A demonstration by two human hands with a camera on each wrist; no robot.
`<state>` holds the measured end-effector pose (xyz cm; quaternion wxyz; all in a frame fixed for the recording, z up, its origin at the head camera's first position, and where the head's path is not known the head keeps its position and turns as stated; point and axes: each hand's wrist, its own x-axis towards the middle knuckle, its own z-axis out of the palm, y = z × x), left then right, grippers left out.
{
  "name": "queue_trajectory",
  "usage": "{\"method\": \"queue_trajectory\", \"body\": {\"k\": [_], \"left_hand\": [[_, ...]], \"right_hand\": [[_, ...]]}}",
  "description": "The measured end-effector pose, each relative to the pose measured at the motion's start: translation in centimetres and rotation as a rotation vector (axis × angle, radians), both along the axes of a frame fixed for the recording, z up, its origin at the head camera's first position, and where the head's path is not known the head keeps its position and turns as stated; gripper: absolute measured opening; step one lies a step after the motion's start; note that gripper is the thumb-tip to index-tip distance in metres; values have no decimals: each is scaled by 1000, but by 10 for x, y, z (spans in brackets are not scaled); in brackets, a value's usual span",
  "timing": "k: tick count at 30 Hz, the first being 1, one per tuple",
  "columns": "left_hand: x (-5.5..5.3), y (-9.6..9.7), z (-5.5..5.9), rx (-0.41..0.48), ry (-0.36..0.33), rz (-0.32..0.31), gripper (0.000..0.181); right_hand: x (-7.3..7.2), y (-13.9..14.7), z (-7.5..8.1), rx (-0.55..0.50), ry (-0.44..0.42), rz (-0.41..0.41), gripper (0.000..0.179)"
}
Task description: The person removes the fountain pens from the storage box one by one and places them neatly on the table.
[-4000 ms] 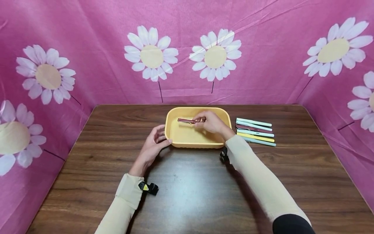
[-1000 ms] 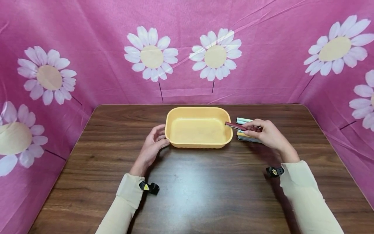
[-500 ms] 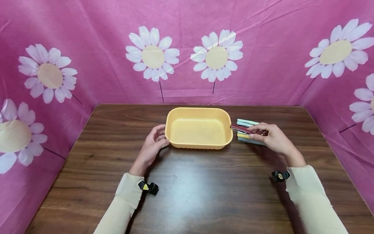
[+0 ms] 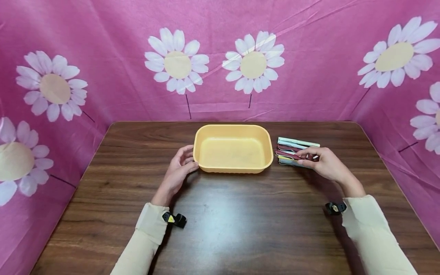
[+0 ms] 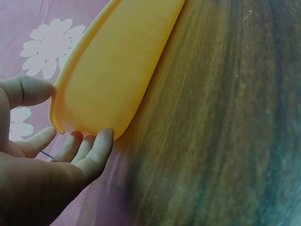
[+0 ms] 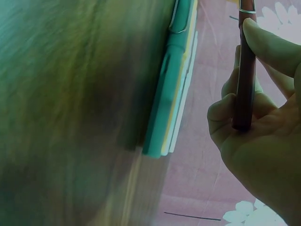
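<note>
A shallow yellow plastic box stands on the table. My left hand rests against its left end, fingertips on the outer wall and thumb at the rim, as the left wrist view shows. To the right of the box my right hand pinches a dark red pen with a metal clip, clip end pointing left. Beneath it lies a row of pens, among them a pale green pen and a teal pen; the hand partly hides the row. Whether the held pen touches the others, I cannot tell.
The brown wood-grain table ends at the back against a pink cloth printed with daisies, which also hangs on both sides. Black straps with small devices are on both wrists, over cream sleeves.
My right hand has carried the dark red pen from inside the box out to the right, then lowered it over the row of pens. The left hand keeps its place.
</note>
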<state>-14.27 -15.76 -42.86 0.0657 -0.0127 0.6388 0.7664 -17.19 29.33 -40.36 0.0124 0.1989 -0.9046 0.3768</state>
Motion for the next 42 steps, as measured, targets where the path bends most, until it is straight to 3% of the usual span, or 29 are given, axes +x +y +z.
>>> {"method": "queue_trajectory", "body": {"k": [16,28,42], "left_hand": [[-2,1,3,-1,0,-6,62],[-2,1,2,-2,1,-8,62],[-1,0,1,-2,-10,-4,63]], "right_hand": [[1,18,-8,103,-86,-3,17],[0,20,-14,144,-101,8,14],[1,19,-15,230,-78,-55,12]]}}
